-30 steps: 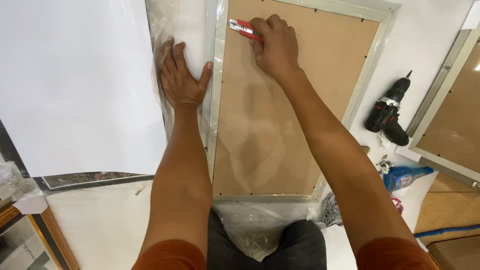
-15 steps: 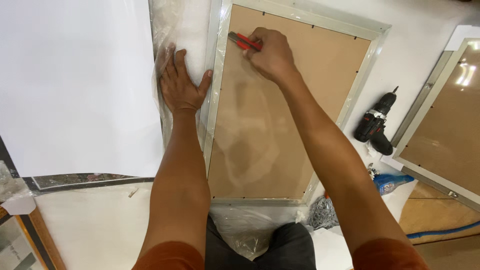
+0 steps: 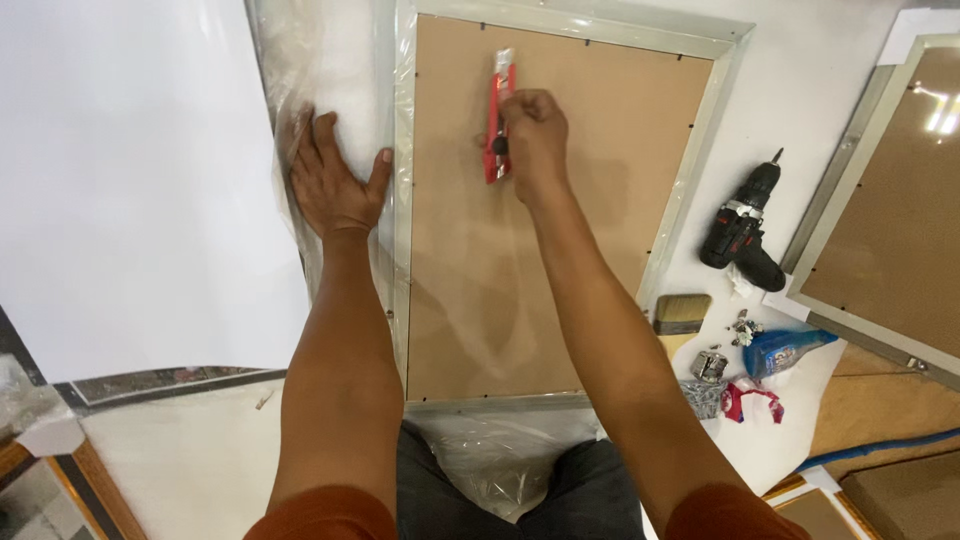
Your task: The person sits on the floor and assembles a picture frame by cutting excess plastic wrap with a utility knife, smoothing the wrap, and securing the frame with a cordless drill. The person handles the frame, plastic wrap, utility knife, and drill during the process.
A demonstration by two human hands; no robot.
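Note:
A picture frame [image 3: 712, 140] lies face down under me, its brown backing board up and clear plastic wrap around it. My right hand [image 3: 535, 140] holds a red utility knife [image 3: 497, 115] over the upper middle of the board, blade end pointing away from me. My left hand [image 3: 332, 185] lies flat, fingers spread, on the clear plastic wrap [image 3: 335, 80] just left of the frame's left rail.
A black cordless drill [image 3: 742, 228] lies right of the frame. Near it are a paintbrush [image 3: 680, 315], a blue bottle [image 3: 785, 350], small metal parts and a red packet. A second frame [image 3: 890, 230] lies at the right. A large white sheet [image 3: 130, 170] covers the left.
My right hand has brought the red knife from the frame's top left corner toward the middle of the board and turned it lengthwise. My left hand stays put.

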